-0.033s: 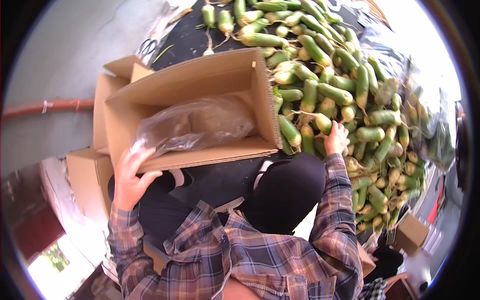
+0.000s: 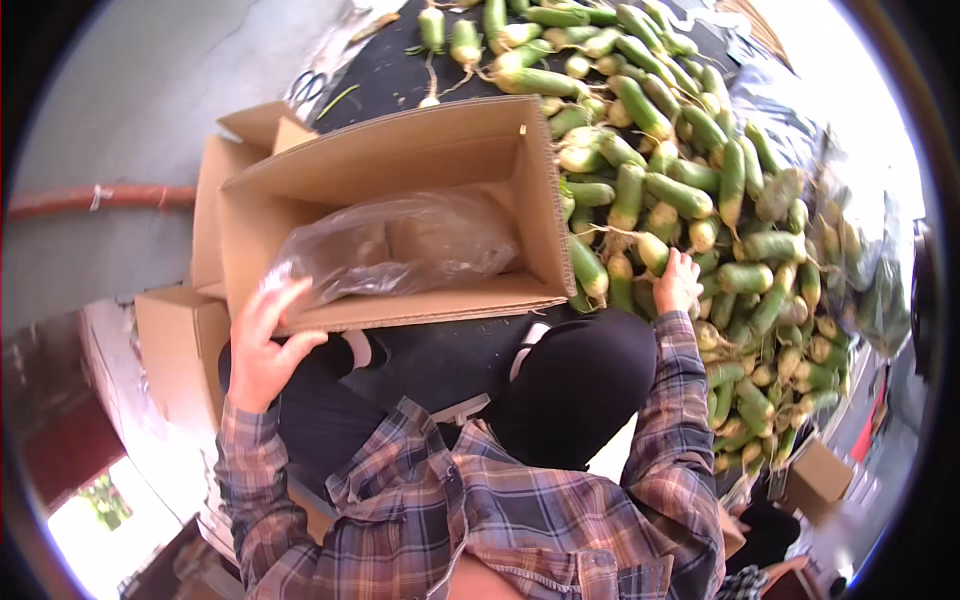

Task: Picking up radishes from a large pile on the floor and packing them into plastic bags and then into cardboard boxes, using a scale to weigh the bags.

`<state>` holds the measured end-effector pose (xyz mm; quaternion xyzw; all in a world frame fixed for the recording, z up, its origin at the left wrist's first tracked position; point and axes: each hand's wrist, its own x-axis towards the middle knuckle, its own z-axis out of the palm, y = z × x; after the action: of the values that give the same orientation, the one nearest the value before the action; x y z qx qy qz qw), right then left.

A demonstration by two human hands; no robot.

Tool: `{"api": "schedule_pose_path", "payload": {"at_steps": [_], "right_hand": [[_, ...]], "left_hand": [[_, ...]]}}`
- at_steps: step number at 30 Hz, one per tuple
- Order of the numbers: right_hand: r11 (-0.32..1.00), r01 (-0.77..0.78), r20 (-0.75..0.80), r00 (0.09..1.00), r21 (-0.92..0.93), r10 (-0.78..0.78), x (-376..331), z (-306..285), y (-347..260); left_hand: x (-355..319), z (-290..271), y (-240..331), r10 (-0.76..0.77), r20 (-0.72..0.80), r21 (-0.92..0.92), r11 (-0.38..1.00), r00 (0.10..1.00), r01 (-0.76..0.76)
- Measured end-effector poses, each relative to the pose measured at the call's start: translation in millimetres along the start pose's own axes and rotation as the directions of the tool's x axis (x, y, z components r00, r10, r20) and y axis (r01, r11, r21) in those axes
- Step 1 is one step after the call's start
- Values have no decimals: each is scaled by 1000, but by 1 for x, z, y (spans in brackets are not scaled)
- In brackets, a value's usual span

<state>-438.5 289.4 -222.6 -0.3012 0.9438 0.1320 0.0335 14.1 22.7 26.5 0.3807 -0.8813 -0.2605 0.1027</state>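
Observation:
A deep cardboard box (image 2: 400, 150) stands tilted with its mouth toward me, lined with a clear plastic bag (image 2: 400, 240). My left hand (image 2: 268, 345) is at the box's near left corner, fingers stretched over the rim beside the bag's edge, thumb spread apart. To the right, my right hand (image 2: 678, 287) reaches onto a pile of green radishes with pale root ends. Its fingers are extended, and their tips are next to a radish (image 2: 653, 253) with a long thin root. Whether they touch it is hard to tell.
More cardboard boxes (image 2: 180, 340) stand left of the lined box. Scissors (image 2: 303, 88) lie at the far left of the dark sheet. Plastic bags (image 2: 872, 270) edge the pile on the right. Another person's arm (image 2: 785, 570) shows at the lower right, near a small carton (image 2: 820, 478).
The whole view shifts slightly, with the box and radishes sitting a little farther right in the picture. Both hands stay at nearly the same places beside box and pile.

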Motion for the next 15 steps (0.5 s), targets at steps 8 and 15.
{"api": "schedule_pose_path", "payload": {"at_steps": [8, 15], "right_hand": [[919, 237, -197, 964, 315, -181, 8, 5, 16], [-46, 177, -181, 977, 983, -113, 2, -195, 5]], "left_hand": [[20, -19, 4, -210, -100, -591, 799, 973, 112], [28, -27, -1, -155, 27, -635, 760, 988, 137]]}}
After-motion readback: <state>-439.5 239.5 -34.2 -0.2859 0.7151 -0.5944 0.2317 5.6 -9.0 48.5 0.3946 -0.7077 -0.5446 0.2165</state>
